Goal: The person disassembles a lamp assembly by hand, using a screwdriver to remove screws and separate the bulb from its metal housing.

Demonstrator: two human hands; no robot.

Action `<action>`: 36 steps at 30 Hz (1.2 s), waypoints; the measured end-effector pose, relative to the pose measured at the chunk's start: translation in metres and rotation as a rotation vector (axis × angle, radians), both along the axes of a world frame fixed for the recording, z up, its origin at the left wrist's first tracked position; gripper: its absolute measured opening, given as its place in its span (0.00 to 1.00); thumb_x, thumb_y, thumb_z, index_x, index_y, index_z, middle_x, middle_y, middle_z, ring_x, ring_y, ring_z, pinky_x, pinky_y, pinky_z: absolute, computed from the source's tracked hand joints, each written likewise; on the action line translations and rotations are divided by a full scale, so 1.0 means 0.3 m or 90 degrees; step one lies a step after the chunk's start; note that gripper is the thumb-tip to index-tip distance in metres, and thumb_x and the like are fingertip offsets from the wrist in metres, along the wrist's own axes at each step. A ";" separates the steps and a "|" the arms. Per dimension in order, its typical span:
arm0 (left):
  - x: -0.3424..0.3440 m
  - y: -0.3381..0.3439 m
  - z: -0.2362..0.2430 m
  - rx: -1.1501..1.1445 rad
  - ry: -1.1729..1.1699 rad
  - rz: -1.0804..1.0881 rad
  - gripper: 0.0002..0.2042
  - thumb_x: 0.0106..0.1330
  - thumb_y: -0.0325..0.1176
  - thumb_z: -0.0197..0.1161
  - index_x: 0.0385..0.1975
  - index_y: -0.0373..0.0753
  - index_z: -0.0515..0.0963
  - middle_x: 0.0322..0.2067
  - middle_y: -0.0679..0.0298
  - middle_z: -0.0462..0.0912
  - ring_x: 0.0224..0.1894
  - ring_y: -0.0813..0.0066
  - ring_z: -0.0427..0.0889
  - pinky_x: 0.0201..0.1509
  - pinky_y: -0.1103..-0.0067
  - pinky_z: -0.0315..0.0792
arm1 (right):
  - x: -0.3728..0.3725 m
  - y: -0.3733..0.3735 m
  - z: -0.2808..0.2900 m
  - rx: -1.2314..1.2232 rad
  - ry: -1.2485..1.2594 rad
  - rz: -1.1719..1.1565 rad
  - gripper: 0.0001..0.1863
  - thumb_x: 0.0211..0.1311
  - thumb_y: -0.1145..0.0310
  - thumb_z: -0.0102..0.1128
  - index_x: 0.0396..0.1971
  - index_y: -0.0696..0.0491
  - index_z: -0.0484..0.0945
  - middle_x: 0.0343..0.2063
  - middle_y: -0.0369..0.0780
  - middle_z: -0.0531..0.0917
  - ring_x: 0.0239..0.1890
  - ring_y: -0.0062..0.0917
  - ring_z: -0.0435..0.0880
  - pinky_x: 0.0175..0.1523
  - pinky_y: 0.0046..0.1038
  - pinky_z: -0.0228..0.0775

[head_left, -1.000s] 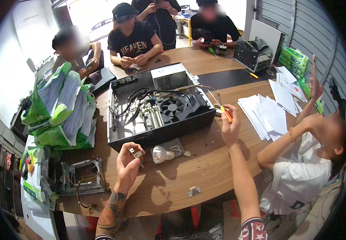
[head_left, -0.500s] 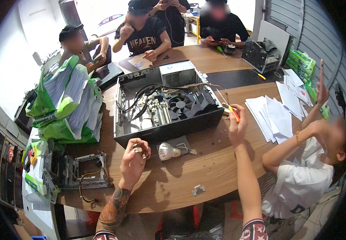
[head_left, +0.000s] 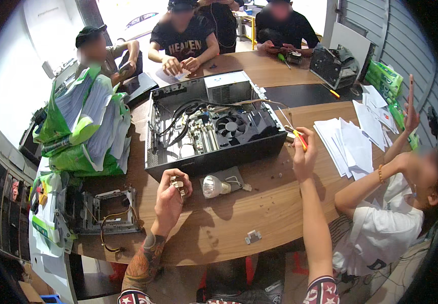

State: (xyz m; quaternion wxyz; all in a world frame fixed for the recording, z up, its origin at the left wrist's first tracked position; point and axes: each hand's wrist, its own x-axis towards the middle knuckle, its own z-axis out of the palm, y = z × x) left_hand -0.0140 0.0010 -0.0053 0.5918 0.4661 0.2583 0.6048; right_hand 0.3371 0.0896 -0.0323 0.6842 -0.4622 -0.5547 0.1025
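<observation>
My left hand [head_left: 172, 195] grips a small metal part [head_left: 178, 185] just below the front left of the open desktop computer case [head_left: 191, 162], which shows a black fan [head_left: 231, 126], cables and boards. My right hand [head_left: 302, 157] holds a red-and-yellow screwdriver [head_left: 304, 142], shaft pointing up-left beside the case's right edge. Between my hands a reflector lamp [head_left: 213, 186] lies on a grey sheet or bag with its white wire. A small metal bracket [head_left: 253, 236] sits lower on the wooden table [head_left: 239, 218]. A metal frame with wires [head_left: 112, 213] lies to the left.
Paper stacks in green wrappers [head_left: 85, 126] crowd the left, loose papers [head_left: 350, 152] the right. An open metal unit [head_left: 333, 66] stands back right. Co-workers [head_left: 183, 40] surround the far side; one in white [head_left: 381, 223] is close at my right.
The view has shifted, so the table and case sit higher and further right. My fingers have turned around the metal part. The middle co-worker's hand went to the face, then down to the table.
</observation>
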 end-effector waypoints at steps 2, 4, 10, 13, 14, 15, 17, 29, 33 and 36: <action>-0.001 -0.001 0.000 0.004 0.015 0.004 0.21 0.65 0.46 0.56 0.51 0.38 0.68 0.40 0.59 0.72 0.40 0.70 0.73 0.44 0.76 0.68 | 0.003 -0.004 0.001 -0.022 -0.023 -0.006 0.13 0.69 0.68 0.51 0.49 0.55 0.75 0.30 0.39 0.81 0.30 0.21 0.77 0.37 0.25 0.69; -0.005 0.001 -0.005 0.023 0.037 0.002 0.22 0.66 0.49 0.55 0.51 0.38 0.68 0.39 0.59 0.72 0.40 0.72 0.72 0.43 0.77 0.68 | 0.002 -0.004 0.002 -0.013 -0.029 -0.010 0.13 0.69 0.69 0.51 0.49 0.55 0.75 0.30 0.39 0.81 0.30 0.21 0.77 0.37 0.24 0.69; 0.006 -0.003 0.012 0.007 0.080 0.044 0.23 0.66 0.53 0.53 0.49 0.39 0.68 0.36 0.60 0.72 0.38 0.73 0.71 0.41 0.77 0.67 | 0.004 -0.012 0.006 -0.029 -0.015 0.013 0.13 0.70 0.69 0.51 0.50 0.55 0.75 0.32 0.38 0.81 0.33 0.20 0.78 0.39 0.22 0.70; -0.005 0.003 0.002 0.009 0.040 -0.004 0.22 0.66 0.50 0.55 0.50 0.38 0.67 0.38 0.61 0.72 0.39 0.76 0.71 0.42 0.79 0.65 | 0.006 -0.012 0.012 -0.024 -0.015 0.012 0.13 0.70 0.69 0.51 0.50 0.55 0.75 0.34 0.38 0.81 0.34 0.20 0.78 0.39 0.22 0.71; -0.005 0.001 0.004 0.008 0.040 -0.002 0.22 0.66 0.50 0.55 0.50 0.38 0.67 0.38 0.61 0.72 0.39 0.76 0.71 0.42 0.79 0.65 | 0.006 -0.011 0.010 -0.026 -0.018 0.014 0.12 0.70 0.69 0.51 0.50 0.55 0.75 0.35 0.38 0.81 0.34 0.20 0.78 0.40 0.22 0.71; -0.003 -0.001 0.007 0.005 0.045 0.001 0.22 0.66 0.50 0.56 0.50 0.39 0.67 0.38 0.61 0.71 0.38 0.76 0.70 0.41 0.79 0.65 | 0.008 -0.009 0.007 -0.027 -0.018 0.016 0.12 0.70 0.69 0.51 0.50 0.55 0.75 0.35 0.38 0.81 0.34 0.20 0.78 0.40 0.22 0.71; -0.003 -0.002 0.008 0.002 0.050 0.005 0.22 0.66 0.50 0.56 0.50 0.39 0.67 0.38 0.62 0.71 0.38 0.77 0.70 0.41 0.79 0.65 | 0.009 -0.007 0.005 -0.028 -0.019 0.014 0.12 0.71 0.69 0.50 0.50 0.55 0.75 0.35 0.39 0.81 0.34 0.20 0.78 0.40 0.23 0.72; 0.003 -0.009 -0.003 0.002 0.058 0.022 0.22 0.69 0.52 0.51 0.50 0.40 0.66 0.37 0.62 0.73 0.37 0.76 0.70 0.41 0.77 0.65 | 0.005 -0.021 0.001 -0.026 -0.009 0.010 0.12 0.70 0.69 0.51 0.50 0.55 0.75 0.35 0.40 0.82 0.33 0.20 0.79 0.41 0.23 0.72; 0.006 -0.002 0.007 0.008 0.134 0.063 0.22 0.73 0.58 0.42 0.47 0.43 0.67 0.34 0.63 0.74 0.37 0.77 0.70 0.45 0.77 0.63 | 0.009 -0.006 0.016 -0.049 0.004 0.011 0.13 0.70 0.69 0.50 0.49 0.57 0.76 0.36 0.39 0.81 0.32 0.19 0.78 0.41 0.24 0.71; 0.009 -0.003 0.013 -0.019 0.149 0.076 0.23 0.74 0.58 0.42 0.48 0.43 0.66 0.33 0.65 0.73 0.36 0.79 0.68 0.43 0.80 0.62 | 0.014 0.003 0.009 -0.039 -0.011 0.010 0.13 0.70 0.70 0.49 0.50 0.57 0.75 0.31 0.36 0.77 0.30 0.16 0.73 0.37 0.20 0.66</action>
